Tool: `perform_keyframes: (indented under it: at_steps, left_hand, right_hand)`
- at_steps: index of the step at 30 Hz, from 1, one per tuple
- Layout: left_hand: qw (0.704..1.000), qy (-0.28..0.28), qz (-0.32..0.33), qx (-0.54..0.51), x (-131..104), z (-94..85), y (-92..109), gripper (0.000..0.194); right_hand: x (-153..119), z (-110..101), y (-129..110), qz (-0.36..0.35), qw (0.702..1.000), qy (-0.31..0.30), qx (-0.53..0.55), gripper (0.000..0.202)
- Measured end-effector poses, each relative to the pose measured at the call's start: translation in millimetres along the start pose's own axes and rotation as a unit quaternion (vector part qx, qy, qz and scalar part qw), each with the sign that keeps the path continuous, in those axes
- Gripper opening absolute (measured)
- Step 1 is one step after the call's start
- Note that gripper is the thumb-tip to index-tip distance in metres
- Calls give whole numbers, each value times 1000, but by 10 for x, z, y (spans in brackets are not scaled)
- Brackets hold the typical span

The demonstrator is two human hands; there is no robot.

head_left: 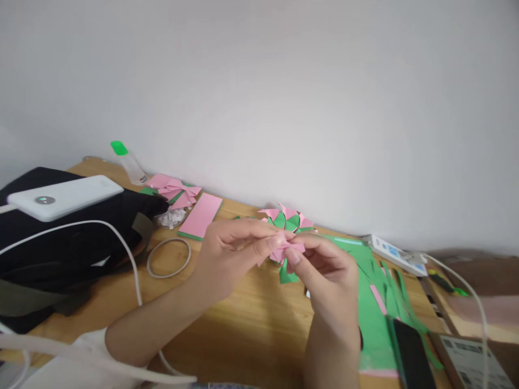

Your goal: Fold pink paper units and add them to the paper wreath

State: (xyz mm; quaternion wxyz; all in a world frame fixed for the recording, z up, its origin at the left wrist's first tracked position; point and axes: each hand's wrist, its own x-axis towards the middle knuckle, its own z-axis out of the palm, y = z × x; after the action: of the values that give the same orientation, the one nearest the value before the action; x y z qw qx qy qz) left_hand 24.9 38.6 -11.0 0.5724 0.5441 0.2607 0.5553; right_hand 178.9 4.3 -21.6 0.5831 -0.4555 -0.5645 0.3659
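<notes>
Between my two hands is a small folded piece of pink paper [298, 248], raised over the middle of the table. My left hand [239, 254] pinches its left end between thumb and fingers. On its right end, the thumb and forefinger of my right hand [330, 270] are closed. Behind my fingers sits a pink and green folded paper flower [290, 219], partly hidden by them. A green folded piece [287, 274] shows just below the pink paper; whether it joins the flower is hidden.
At left, a white power bank [81, 194] with a cable lies on black fabric [101, 237]. Nearby are pink paper strips [201, 213], folded pink pieces [174, 189] and a glue bottle [130, 165]. Green sheets [373, 324], a phone [411, 351] and a power strip [395, 255] occupy the right.
</notes>
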Motion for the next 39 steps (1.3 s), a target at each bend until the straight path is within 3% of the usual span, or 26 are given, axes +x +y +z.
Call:
perform_keyframes:
  at_steps: [6,13,16,21,25,32,39]
  left_hand:
    - [999,24,-31,15,12,-14,-42,15]
    - [995,-21,-79,64,35,25,-4,14]
    - [994,-32,-47,97,25,-1,-5,16]
    - [980,-94,-33,173,24,-60,5,21]
    - [970,-109,-33,214,23,-81,27,19]
    - [966,-101,-35,235,22,-78,31,20]
    - [975,-59,-25,214,35,-28,14,20]
  right_hand:
    - [5,12,-10,-3,1000,-4,-19,5]
    - [13,-1,-52,-5,998,38,-52,14]
    - [31,-34,-81,12,999,10,-45,15]
    - [61,-109,-89,89,990,-64,91,46]
    - [62,-147,-92,127,986,-71,84,32]
    - [86,-143,-120,115,988,-76,73,26]
    - [69,-60,-120,77,996,-9,47,19]
